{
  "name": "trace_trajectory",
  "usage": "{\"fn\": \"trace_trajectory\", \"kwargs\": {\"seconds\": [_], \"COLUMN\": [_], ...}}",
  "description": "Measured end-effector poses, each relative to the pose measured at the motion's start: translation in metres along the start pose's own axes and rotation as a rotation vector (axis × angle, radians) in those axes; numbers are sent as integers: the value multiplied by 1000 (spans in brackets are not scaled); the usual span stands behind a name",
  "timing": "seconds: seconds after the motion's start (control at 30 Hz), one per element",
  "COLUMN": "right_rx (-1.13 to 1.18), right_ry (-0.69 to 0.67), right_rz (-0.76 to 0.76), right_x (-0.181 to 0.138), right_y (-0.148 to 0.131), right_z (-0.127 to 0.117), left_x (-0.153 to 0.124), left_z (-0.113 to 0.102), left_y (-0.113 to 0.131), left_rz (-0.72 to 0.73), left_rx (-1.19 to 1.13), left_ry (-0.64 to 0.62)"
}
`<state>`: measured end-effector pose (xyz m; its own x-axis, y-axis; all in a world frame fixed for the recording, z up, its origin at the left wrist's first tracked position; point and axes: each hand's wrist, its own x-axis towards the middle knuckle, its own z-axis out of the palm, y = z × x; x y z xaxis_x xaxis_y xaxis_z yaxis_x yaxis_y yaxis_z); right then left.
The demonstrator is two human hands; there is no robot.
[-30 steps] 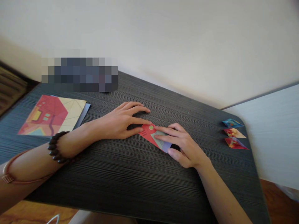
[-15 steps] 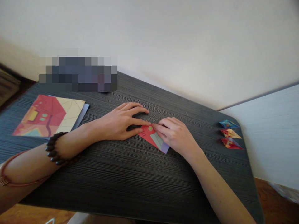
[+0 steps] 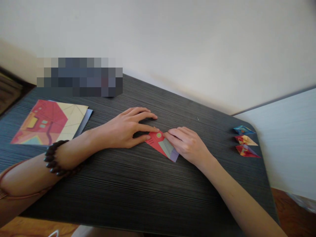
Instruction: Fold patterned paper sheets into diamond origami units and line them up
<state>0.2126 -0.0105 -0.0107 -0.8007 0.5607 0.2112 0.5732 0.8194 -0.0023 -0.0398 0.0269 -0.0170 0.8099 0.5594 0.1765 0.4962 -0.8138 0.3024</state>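
My left hand (image 3: 123, 130) lies flat, fingers stretched, pressing the folded paper (image 3: 160, 144) on the table (image 3: 138, 191). My right hand (image 3: 189, 143) presses its other side, fingers loosely bent, grasping nothing.

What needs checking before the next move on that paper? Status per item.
1. Left hand pins the paper at its left tip: ok.
2. Right hand fingertips press the paper's upper edge: ok.
3. Paper flat on the table: ok.
4. Crease under the right hand sharp: cannot tell, hidden.
5. Three folded pieces near the table's right edge, apart from the hands: ok.
6. Stack of sheets at left, apart from the hands: ok.
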Motion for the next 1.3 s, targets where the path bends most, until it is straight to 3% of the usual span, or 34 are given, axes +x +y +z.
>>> {"fn": "trace_trajectory", "kwargs": {"seconds": [0.43,1.3], "right_rx": [129,181], "right_ry": [51,125], "right_rz": [166,250], "right_x": [-27,-65], "right_y": [-4,-11], "right_z": [6,5], "left_x": [0,0], "left_z": [2,4], "left_y": [-3,-6], "left_rz": [-2,-25], "left_rx": [-57,-88], "left_ry": [-1,-3]}}
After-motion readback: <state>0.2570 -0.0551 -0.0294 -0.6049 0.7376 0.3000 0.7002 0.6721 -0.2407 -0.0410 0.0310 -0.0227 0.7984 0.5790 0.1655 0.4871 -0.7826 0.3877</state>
